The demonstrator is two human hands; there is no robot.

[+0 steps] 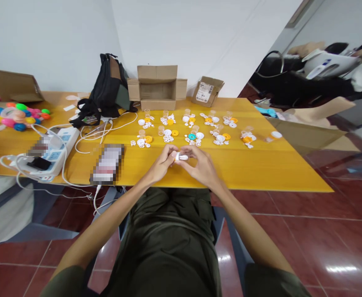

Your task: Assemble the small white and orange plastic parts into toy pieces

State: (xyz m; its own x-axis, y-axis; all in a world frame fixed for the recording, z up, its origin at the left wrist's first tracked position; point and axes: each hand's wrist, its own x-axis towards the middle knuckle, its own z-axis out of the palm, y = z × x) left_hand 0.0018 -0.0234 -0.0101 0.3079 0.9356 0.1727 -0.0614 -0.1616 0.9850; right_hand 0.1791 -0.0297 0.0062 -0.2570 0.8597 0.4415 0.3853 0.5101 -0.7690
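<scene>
My left hand [165, 161] and my right hand [202, 165] meet over the front of the table, fingers closed around a small white plastic part [181, 157]. The left thumb and fingers pinch its left end; the right fingertips hold its right side. Its exact kind is partly hidden. Beyond my hands, two rows of small piles hold white cut-out plastic pieces [196, 142], orange discs [175, 133], white round caps [200, 135] and clear cups [161, 130]. One pile has a teal disc [192, 136].
A phone [108, 163] and a white power strip [60, 148] with cables lie left. Behind stand a black backpack [108, 84], an open cardboard box [158, 88] and a smaller box [207, 91]. A clear cup with white lid [275, 135] is at right. A person sits far left.
</scene>
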